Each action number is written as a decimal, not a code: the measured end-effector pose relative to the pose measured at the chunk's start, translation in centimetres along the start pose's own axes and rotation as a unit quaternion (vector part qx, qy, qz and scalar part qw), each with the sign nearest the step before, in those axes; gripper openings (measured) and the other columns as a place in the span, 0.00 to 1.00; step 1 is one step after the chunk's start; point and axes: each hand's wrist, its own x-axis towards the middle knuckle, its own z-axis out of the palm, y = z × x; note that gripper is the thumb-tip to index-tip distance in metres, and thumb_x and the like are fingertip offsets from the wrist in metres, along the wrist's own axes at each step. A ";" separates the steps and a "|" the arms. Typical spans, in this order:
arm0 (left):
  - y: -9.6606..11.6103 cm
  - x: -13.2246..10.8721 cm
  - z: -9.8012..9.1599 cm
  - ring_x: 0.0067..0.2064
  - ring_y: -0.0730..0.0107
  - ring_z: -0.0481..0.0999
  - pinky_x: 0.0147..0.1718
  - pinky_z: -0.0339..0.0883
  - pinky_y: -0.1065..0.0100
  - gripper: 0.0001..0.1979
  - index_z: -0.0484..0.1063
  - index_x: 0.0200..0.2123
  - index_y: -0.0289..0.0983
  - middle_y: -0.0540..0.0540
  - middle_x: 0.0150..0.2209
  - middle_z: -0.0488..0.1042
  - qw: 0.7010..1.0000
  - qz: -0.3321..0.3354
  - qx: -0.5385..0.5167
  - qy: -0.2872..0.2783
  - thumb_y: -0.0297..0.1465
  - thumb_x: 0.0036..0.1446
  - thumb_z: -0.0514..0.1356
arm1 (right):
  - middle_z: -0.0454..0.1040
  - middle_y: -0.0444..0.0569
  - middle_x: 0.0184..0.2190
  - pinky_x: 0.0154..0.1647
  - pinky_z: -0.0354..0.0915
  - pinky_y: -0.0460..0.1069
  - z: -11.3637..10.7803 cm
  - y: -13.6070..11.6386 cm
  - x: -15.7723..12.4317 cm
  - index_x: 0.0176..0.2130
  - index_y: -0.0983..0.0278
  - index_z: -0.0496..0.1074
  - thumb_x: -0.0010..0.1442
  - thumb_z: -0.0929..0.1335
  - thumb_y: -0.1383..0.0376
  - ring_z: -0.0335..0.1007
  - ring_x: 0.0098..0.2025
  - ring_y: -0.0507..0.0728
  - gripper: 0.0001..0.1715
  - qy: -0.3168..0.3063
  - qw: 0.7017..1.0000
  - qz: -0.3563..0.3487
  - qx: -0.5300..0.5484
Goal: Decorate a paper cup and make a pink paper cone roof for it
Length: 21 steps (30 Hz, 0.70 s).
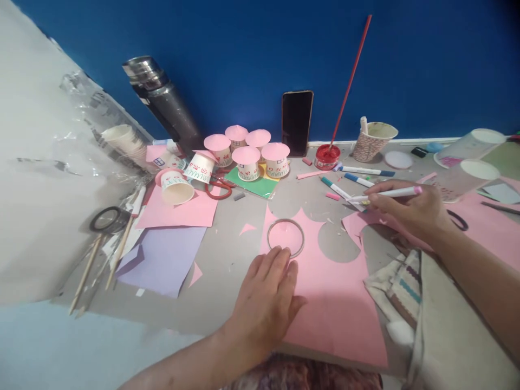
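Observation:
My left hand [268,295] lies flat on a sheet of pink paper [337,319], fingertips touching the near edge of a thin ring [303,246]. Rounded cut-outs run along the sheet's far edge, right of the ring. Over the table to the right, my right hand [414,211] grips a white marker pen with a pink end [392,193]. Below that pen's left tip lie a green-capped marker [339,189] and a small pink cap [333,196]. Beyond the sheet stand several paper cups with pink cone tops [246,162].
A dark flask [168,103] and a phone [297,123] lean at the blue wall. A red paint pot [327,157] holds a long brush. Red-handled scissors [219,189], purple paper [166,260] and black tape [108,219] lie left. Clear plastic cups [467,179] stand right; a cloth [447,319] lies near.

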 end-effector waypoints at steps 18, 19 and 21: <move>-0.2 -0.6 1.1 0.60 0.41 0.72 0.54 0.71 0.45 0.21 0.68 0.60 0.29 0.28 0.57 0.74 0.997 -0.010 -0.027 0.065 0.34 0.68 0.59 | 0.77 0.43 0.24 0.20 0.63 0.46 0.0 0.2 0.0 0.38 0.61 0.81 0.56 0.76 0.55 0.70 0.24 0.54 0.13 -0.031 0.999 0.008 0.008; -0.2 -0.7 1.2 0.60 0.41 0.71 0.54 0.72 0.45 0.21 0.68 0.60 0.29 0.28 0.57 0.73 0.997 -0.014 -0.027 0.067 0.33 0.67 0.59 | 0.77 0.43 0.24 0.20 0.62 0.46 0.0 0.2 0.0 0.38 0.61 0.81 0.56 0.76 0.55 0.69 0.24 0.54 0.13 -0.033 0.999 0.007 0.002; -0.1 -0.8 1.2 0.60 0.40 0.70 0.54 0.72 0.44 0.22 0.68 0.60 0.29 0.28 0.57 0.72 0.997 -0.023 -0.030 0.072 0.32 0.66 0.60 | 0.77 0.44 0.24 0.19 0.61 0.46 0.0 0.1 0.0 0.37 0.61 0.81 0.56 0.75 0.55 0.68 0.23 0.54 0.13 -0.032 0.999 0.001 -0.013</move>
